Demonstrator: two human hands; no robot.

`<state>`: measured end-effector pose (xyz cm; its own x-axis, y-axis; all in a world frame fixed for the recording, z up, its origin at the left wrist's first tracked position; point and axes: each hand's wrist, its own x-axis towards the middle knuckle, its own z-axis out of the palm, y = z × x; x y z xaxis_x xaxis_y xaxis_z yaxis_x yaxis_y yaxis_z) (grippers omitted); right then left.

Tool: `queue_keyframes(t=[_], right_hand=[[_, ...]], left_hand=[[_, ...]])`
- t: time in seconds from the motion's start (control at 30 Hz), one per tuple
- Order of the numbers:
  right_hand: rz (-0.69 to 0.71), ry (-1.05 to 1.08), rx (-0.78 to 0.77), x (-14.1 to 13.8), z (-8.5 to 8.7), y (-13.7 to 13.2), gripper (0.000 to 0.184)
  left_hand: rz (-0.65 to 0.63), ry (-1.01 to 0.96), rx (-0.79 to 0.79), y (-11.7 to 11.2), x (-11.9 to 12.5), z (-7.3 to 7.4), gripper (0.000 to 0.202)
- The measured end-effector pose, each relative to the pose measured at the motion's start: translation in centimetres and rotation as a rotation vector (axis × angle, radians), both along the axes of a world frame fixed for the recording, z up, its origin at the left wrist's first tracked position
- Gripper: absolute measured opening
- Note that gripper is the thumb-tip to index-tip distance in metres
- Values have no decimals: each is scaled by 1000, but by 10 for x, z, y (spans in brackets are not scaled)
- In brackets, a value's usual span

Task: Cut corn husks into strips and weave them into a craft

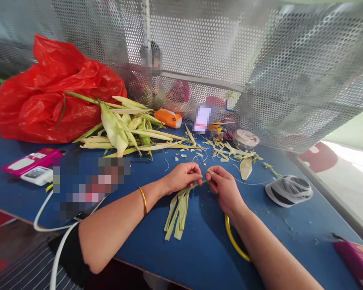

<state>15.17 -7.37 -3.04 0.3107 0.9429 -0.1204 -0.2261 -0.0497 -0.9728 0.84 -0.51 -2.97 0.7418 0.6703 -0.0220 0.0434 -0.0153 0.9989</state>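
Observation:
Between my two hands, just above the blue table, is a small bundle of pale green corn husk strips. My left hand is closed around its gathered upper part, and the loose strips hang down below toward me. My right hand pinches at the narrow end of the bundle, thumb and forefinger pressed together. Whether a thread is also in those fingertips is too small to tell. Beyond the hands lie husk scraps and fine pale threads. A yellow ring lies partly hidden under my right forearm.
A red plastic bag and a heap of corn husks fill the back left. Around the table are an orange tissue pack, a white tape roll, a wrapped dark roll, purple boxes and a white cable.

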Motion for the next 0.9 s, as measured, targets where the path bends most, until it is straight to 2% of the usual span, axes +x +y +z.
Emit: queue_keyframes(t=[0.13,0.3,0.43,0.53,0.63,0.73,0.83,0.9], right_hand=[[-17,-73,16,-3,-3,0,25],[-15,-311,58,5,-4,1,27],[-104,-590,204,11,-2,0,18],[-91,-687,304,10,-1,-2,14],[-24,-583,223,7,-1,-3,15],[30,-336,123,7,0,-2,22],[-42,-168,179,10,5,-4,23],[-125,-146,242,11,9,-6,20]], left_hand=[[-5,37,-17,-1,0,-1,16],[107,-3,-101,-2,0,-6,17],[145,-33,-157,-1,2,-9,16],[126,-42,-166,-2,2,-9,14],[99,-60,-136,-4,2,-7,10],[106,-66,-113,-4,2,-5,13],[141,-60,-123,-4,3,-5,16],[164,-55,-136,-3,4,-6,18]])
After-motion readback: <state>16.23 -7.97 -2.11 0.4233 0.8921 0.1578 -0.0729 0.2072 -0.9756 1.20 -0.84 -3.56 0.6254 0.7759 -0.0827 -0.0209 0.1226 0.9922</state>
